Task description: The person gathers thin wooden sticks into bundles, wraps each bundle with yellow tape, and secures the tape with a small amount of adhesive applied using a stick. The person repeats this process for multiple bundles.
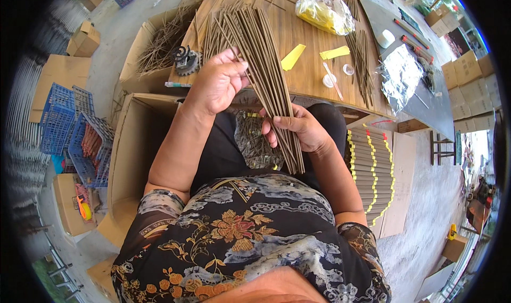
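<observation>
The wooden table fills the far middle, and the person sits close against its near edge. Over lap and table edge the right hand is clamped round the lower part of a fanned bundle of thin brown sticks. The left hand, to its left and farther off, is closed on a few sticks at the fan's left side. The step in hand looks like sorting: picking single sticks out of the fan. The next move seems to call for a firm right grip while the left fingers draw one stick clear without dragging its neighbours.

An open carton of loose sticks stands at the table's far left. Near right, beside the knee, lies a stack of finished bundles, each bound by a yellow band with red marks. Blue crates sit at far left. Plain brown boxes are piled at far right. A clear bag with yellow contents lies far on the table. Two yellow paper strips lie at mid table, just left of a small white cup
</observation>
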`<state>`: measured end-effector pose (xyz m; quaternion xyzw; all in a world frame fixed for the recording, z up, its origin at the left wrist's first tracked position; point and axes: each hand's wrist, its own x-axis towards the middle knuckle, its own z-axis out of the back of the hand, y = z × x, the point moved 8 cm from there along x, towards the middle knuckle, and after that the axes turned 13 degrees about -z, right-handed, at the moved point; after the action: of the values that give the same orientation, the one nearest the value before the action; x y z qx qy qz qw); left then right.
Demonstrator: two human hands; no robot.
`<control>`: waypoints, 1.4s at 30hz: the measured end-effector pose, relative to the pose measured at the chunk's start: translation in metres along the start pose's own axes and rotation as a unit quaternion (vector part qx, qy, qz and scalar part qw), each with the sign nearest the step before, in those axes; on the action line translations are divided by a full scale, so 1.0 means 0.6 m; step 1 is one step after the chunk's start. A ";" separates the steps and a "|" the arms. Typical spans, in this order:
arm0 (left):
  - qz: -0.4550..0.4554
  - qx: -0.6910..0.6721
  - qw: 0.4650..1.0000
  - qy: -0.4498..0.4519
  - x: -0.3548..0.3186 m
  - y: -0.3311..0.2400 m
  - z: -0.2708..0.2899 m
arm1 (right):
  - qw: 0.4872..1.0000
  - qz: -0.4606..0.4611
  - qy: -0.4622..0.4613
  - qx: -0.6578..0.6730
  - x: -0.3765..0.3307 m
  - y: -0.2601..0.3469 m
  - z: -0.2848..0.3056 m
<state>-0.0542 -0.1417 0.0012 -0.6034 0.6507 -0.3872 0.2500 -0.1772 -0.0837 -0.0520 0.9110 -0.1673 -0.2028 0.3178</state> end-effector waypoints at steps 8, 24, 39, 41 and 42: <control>-0.007 -0.010 1.000 -0.007 0.005 0.007 0.000 | 1.000 -0.007 0.010 -0.020 -0.001 -0.003 -0.007; -0.001 -0.038 0.999 0.025 0.017 0.029 -0.023 | 0.999 -0.010 0.033 -0.017 0.008 -0.001 -0.016; 0.014 -0.065 0.998 0.020 0.017 0.031 -0.017 | 0.998 -0.025 0.060 0.002 0.012 -0.001 -0.010; 0.008 -0.069 0.998 -0.009 0.018 0.030 -0.016 | 0.997 -0.026 0.066 0.000 0.013 -0.003 -0.009; 0.020 -0.080 0.996 0.031 0.019 0.033 -0.016 | 0.998 -0.029 0.052 -0.007 0.012 -0.004 -0.009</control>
<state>-0.0750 -0.1513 -0.0079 -0.5962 0.6989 -0.3474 0.1881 -0.1679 -0.0824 -0.0517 0.9226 -0.1227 -0.1656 0.3260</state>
